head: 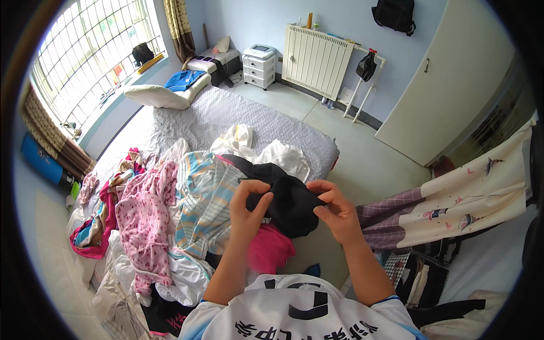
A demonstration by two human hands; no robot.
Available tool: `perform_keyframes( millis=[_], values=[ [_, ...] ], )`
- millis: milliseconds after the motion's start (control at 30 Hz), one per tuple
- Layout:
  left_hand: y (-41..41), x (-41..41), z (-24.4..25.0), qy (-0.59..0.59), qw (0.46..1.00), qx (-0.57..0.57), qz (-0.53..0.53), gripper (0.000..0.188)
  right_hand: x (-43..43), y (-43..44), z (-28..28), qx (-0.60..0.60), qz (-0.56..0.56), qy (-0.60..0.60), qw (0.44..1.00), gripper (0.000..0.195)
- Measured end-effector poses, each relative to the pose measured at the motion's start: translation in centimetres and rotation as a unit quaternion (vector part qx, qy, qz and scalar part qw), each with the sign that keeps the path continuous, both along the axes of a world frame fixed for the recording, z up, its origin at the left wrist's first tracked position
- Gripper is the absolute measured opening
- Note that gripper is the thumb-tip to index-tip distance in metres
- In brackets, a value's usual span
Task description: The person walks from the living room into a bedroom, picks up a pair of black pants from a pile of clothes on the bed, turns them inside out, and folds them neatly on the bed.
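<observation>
A piece of black cloth [293, 208], probably a garment, is stretched between my two hands above the near edge of the bed. My left hand [250, 204] pinches its left side between thumb and fingers. On the other side my right hand [333, 206] grips the right edge. Behind it lies more black fabric [259, 170], and I cannot tell whether it is the same piece. Just below the hands hangs a bright pink garment [270, 248]. Left of my left hand is a striped blue, yellow and white garment [208, 199].
Pink patterned clothing [146, 216] and white clothing [282, 157] are heaped on the bed [263, 112]. A pillow [155, 95] lies at its far end. A white drawer unit [259, 68] and a radiator [314, 61] stand along the wall. A printed curtain [459, 204] hangs at right.
</observation>
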State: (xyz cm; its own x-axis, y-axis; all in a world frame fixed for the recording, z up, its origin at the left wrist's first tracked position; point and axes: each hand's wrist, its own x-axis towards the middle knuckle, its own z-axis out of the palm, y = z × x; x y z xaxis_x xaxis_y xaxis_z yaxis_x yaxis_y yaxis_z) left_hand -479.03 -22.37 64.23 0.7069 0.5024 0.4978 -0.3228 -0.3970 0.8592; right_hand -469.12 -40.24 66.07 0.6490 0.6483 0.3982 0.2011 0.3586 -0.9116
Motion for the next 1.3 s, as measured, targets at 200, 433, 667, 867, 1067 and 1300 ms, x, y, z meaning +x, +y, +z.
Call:
perform_keyframes(
  millis=[200,433,667,867,1067,1300],
  values=[
    [-1.9,1.0,1.7,0.075,0.978,0.196,-0.022,0.029,0.2,-0.1,1.0,0.079,0.081,0.040,0.993,0.010],
    [-1.0,1.0,-0.8,0.292,0.903,0.282,-0.142,0.026,0.6,-1.1,0.6,0.106,0.080,0.142,0.981,0.013],
    [-2.3,2.8,-4.0,0.148,0.955,0.208,-0.153,0.025,-1.0,0.1,0.3,0.116,0.179,0.129,0.968,0.015],
    [-2.4,3.5,-3.6,0.192,0.934,0.268,-0.140,0.044,-1.9,0.1,-0.7,0.079,0.206,0.118,0.968,0.015],
    [1.0,2.7,-0.3,0.155,0.954,0.238,-0.099,0.006,0.0,-2.2,-0.1,0.143,0.109,0.233,0.956,0.017],
    [-1.9,2.7,-2.5,0.121,0.887,0.418,-0.155,0.006,-2.4,0.6,0.4,0.065,0.177,0.151,0.970,0.013]
  ],
)
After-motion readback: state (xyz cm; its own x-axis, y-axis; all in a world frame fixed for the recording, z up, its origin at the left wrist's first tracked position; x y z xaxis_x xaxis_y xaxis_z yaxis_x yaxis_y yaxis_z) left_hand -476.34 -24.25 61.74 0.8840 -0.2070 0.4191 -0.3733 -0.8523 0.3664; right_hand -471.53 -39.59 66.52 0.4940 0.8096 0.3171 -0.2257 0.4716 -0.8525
